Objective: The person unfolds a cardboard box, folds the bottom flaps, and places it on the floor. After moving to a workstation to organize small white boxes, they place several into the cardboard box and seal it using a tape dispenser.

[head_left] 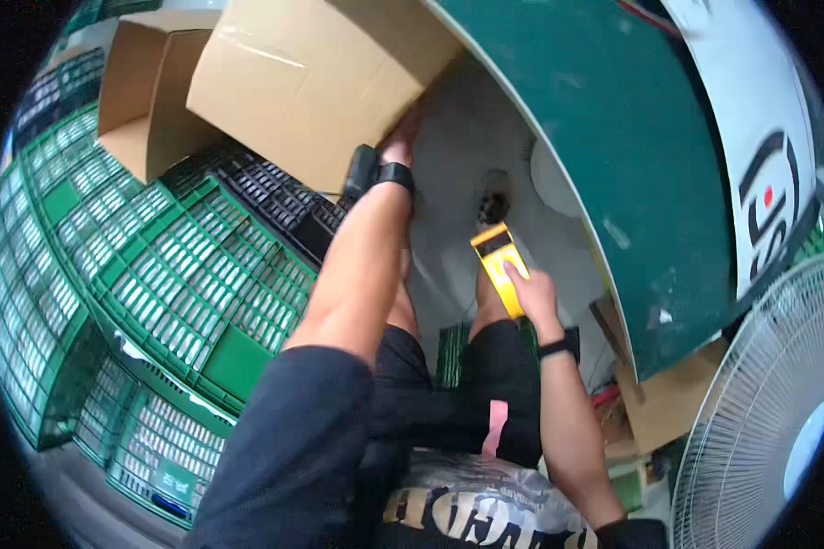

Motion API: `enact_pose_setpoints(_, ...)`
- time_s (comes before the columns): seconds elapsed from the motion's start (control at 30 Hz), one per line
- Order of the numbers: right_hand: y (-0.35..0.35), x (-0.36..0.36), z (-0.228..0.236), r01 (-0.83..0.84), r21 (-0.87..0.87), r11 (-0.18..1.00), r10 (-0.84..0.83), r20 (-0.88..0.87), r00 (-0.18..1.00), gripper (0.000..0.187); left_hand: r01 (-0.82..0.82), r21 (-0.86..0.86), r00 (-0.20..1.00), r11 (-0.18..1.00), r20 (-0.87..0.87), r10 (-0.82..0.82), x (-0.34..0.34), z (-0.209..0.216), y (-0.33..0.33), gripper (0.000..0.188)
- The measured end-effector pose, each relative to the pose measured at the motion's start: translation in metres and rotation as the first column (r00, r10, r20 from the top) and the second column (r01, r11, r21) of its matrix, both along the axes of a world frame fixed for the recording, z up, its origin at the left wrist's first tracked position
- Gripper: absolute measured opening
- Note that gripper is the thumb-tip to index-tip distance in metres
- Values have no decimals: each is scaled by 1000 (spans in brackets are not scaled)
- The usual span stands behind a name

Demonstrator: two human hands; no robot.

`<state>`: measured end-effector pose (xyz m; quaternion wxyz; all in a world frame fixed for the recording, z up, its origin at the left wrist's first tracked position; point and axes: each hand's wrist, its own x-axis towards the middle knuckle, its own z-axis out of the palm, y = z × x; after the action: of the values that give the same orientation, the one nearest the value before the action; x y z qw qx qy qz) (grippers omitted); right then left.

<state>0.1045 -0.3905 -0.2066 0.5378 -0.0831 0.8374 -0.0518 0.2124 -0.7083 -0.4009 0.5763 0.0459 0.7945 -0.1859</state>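
Observation:
My left arm stretches far forward, and my left hand point(402, 144) is at the right edge of a large brown cardboard box point(293, 91). Its fingers are blurred and partly hidden along that edge, so I cannot make out their grip. A black device point(362, 172) is strapped at the left wrist. In my right hand point(534, 297) is a yellow handheld device point(504, 274) with a dark end pointing away from me. The thumb lies on top of it, and the fingers wrap underneath. A black band circles the right wrist.
Green plastic crates point(201, 274) fill the left, with a black crate point(275, 197) beside them. An open cardboard box point(146, 101) stands behind. A green-topped table point(595, 137) curves along the right, above a white fan point(751, 412). Grey floor point(449, 165) shows between.

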Motion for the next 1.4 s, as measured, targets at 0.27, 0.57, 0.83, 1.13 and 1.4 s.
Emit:
enact_pose_setpoints(0.27,-11,11,51,54,-116,992,-60,-48,997,52,-274,193,961,942,13,277,0,52,39,55)
enact_pose_setpoints(0.57,-82,-2,244,-139,-554,821,6,-234,972,45,-138,957,-421,-256,178,890,47,401,-16,37)
enact_pose_setpoints(0.83,-198,-99,299,-327,-439,837,-260,-844,470,43,836,322,-95,-445,883,459,132,645,-70,51)
enact_pose_setpoints(1.13,-222,-119,341,-272,-350,896,-222,-885,410,30,905,-80,324,-418,766,555,158,769,-110,47)
enact_pose_setpoints(1.4,-353,124,528,494,-840,224,653,506,564,84,652,-305,712,-694,562,422,122,827,-130,50)
